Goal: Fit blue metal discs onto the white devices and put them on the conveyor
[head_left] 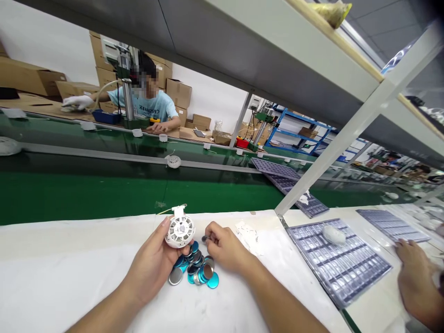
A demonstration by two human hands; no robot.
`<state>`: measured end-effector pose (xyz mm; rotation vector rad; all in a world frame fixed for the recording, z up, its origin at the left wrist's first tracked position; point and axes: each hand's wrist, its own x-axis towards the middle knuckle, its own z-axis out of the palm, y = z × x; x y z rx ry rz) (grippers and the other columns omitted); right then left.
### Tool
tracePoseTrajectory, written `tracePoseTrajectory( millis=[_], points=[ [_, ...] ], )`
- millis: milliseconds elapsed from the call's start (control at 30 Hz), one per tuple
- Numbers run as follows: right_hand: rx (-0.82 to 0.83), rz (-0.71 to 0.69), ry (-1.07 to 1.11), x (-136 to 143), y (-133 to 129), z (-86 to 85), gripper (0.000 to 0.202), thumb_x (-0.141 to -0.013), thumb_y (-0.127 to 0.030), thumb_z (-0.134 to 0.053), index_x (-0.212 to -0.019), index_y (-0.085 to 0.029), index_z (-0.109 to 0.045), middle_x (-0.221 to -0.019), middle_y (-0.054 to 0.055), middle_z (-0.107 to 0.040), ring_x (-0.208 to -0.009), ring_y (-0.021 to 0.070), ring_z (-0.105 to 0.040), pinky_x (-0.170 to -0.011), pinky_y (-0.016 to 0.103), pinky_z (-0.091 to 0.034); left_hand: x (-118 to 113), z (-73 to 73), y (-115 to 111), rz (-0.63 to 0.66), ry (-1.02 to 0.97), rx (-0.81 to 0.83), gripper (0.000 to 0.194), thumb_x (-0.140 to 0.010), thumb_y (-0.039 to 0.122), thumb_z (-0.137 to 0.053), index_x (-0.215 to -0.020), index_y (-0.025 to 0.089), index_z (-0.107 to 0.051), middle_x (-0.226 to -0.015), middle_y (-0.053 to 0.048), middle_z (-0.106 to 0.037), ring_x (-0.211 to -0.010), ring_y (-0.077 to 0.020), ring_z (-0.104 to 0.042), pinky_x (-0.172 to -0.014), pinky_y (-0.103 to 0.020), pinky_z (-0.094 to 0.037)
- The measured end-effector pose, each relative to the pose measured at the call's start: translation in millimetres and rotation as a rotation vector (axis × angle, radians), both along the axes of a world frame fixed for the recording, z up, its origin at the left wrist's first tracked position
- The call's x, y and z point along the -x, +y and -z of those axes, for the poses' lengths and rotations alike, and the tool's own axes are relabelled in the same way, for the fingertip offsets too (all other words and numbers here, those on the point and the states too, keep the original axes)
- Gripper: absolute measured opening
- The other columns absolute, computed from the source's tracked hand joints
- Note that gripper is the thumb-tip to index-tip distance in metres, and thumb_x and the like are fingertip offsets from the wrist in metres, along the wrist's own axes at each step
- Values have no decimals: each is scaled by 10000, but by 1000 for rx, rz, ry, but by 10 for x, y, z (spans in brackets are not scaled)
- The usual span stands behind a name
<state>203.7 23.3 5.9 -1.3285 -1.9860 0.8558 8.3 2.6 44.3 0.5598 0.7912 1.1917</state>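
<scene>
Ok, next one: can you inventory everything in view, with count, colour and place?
Round slotted part: one, white, left hand
Small piece: one, dark, right fingertips
Discs: many, blue and silver, piled between hands
Scraps: several, white, beyond right hand
Worktop: white, foreground
Gridded trays: at least four, greyish purple, right
Conveyor: green, mid-view, white parts along it
Bins: blue left, red centre
Boxes: many, brown, background
Shelf: grey, overhead
Co-worker: one, light-blue shirt, across conveyor
Neighbour's hand: one, far right
Own hands: left, right, bare
</scene>
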Motion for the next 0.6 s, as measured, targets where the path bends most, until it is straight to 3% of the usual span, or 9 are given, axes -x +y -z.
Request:
tracePoseTrajectory(
  millis=[67,133,233,300,333,467,600],
  points=[
    [20,20,82,-20,-35,-19,242,-781,-90,-512,-953,-239,-594,-495,-115,-406,-447,99,-386,-471,210,-311,-3,3,-18,15,14,-6,216,-942,394,-533,-985,197,-611,-804,-29,-626,-609,-168,-570,-580,-289,-526],
    [38,30,162,-32,-85,-68,210,-838,-162,-496,-1011,-230,-594,-506,-100,-488,-435,104,-464,-482,217,-394,-6,10,-33,31,38,-28,231,-938,411,-538,-994,199,-611,-789,-23,-627,-606,-166,-567,-582,-284,-523],
    [138,15,477,-22,-175,-187,193,-880,-335,-573,-1022,-207,-557,-736,15,-718,-620,178,-698,-592,294,-554,-18,9,-57,32,80,-71,263,-923,445,-556,-1006,200,-607,-756,-12,-627,-596,-159,-560,-591,-277,-521],
    [222,-21,712,-7,-234,-269,289,-845,-424,-669,-979,-189,-567,-835,78,-758,-704,227,-747,-622,337,-593,-30,-1,-79,45,110,-89,289,-914,467,-566,-1045,211,-593,-727,-2,-622,-591,-156,-557,-561,-258,-504],
    [250,-36,777,0,-262,-302,305,-834,-446,-696,-931,-178,-587,-806,81,-757,-650,219,-741,-579,320,-590,-35,-7,-92,64,128,-94,311,-911,480,-567,-1084,221,-580,-704,2,-616,-591,-159,-556,-518,-241,-478],
    [220,-10,735,13,-365,-366,324,-888,-450,-671,-764,-153,-632,-548,-16,-626,-355,82,-545,-352,166,-416,-50,-1,-134,141,217,-117,448,-904,536,-553,-1257,267,-501,-655,6,-594,-601,-180,-547,-368,-197,-281],
    [162,-37,633,37,-469,-372,233,-964,-395,-584,-966,-176,-662,-572,-29,-636,-359,72,-537,-360,154,-404,-59,48,-154,183,321,-118,533,-898,592,-529,-1333,291,-462,-670,4,-594,-617,-177,-540,-405,-205,-264]
  ],
)
